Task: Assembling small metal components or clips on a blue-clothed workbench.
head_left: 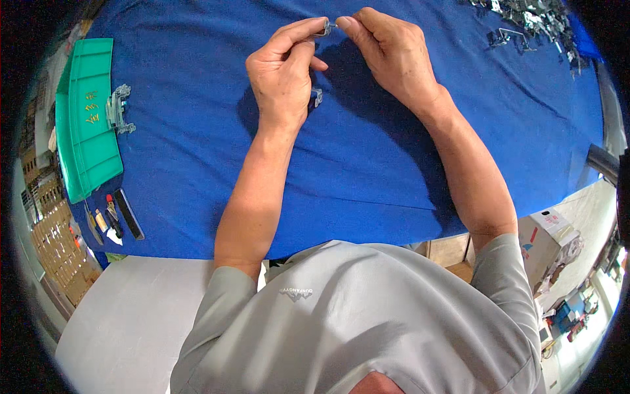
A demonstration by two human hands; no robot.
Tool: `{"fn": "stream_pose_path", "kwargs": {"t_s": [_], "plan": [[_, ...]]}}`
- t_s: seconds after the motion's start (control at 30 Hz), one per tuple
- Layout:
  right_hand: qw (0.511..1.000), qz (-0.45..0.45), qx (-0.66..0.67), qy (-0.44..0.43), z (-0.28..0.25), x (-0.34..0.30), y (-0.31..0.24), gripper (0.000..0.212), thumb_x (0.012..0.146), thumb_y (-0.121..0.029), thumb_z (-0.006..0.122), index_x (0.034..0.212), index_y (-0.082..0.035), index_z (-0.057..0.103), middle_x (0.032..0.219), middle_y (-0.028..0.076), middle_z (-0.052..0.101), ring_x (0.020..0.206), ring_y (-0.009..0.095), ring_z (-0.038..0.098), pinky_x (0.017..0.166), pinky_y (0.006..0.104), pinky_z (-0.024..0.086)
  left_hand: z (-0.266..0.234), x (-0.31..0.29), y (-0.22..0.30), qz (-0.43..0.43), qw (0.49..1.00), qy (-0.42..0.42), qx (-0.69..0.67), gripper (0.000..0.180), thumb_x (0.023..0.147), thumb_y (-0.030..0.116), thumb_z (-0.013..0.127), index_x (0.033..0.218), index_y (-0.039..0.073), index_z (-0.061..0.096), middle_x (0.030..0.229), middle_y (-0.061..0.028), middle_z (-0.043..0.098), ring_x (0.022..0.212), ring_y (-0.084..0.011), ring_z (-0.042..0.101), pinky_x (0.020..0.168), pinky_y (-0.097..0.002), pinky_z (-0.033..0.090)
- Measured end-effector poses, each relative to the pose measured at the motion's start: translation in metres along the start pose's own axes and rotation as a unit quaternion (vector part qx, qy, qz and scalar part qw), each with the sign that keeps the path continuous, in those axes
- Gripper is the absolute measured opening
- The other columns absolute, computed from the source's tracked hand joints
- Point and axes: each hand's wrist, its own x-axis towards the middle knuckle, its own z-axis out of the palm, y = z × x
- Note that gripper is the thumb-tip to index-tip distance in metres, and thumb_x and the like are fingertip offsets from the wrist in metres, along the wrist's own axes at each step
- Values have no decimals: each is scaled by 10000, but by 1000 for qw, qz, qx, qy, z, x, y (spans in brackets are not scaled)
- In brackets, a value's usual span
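We have a wide blue cloth (367, 190) before us. On its left lies a long green plastic tray (98, 148), and at its far right a heap of black and silvery metal parts (535, 26). At the far middle, our left hand (282, 82) and our right hand (394, 56) face each other, both pinching. A grey openwork part (120, 110) sits at the tray's right edge, a slim black bar (130, 214) lies near left, and a small grey piece (317, 98) shows just right of our left hand. Above the cloth, both hands clamp a tiny silvery metal part (325, 28), the right by its thin end.
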Motion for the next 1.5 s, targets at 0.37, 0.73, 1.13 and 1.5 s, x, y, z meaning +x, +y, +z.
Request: {"fn": "stream_pose_path", "kwargs": {"t_s": [0.37,0.73,1.13,1.5], "plan": [[999,53,-8,1,1,1,-12,375,966,-277,655,729,-9,540,567,157,449,473,265,410,477,394,361,-2,-1,-1,-9,1000,9,-13,266,895,-95,554,1098,-38,716,1052,-131,722,894,-155,693,666,-258,613],[999,40,22,6,-4,5,-13,179,913,-123,677,849,2,566,726,179,602,637,359,616,555,417,471,-2,0,-3,4,999,18,-26,268,894,-101,543,1092,-43,714,1045,-130,717,891,-161,693,697,-285,625],[997,69,22,-8,-5,5,-16,203,917,-149,690,852,4,573,717,189,617,615,346,623,535,404,467,-2,0,-3,8,1000,15,-18,259,892,-105,553,1079,-39,720,1025,-129,718,887,-161,694,696,-288,628],[997,75,8,-17,-4,4,-11,224,915,-150,692,832,7,556,694,194,602,606,351,623,537,406,470,-1,0,-3,2,999,21,-28,247,893,-102,559,1065,-40,724,1024,-135,717,886,-165,692,690,-289,626]]}}
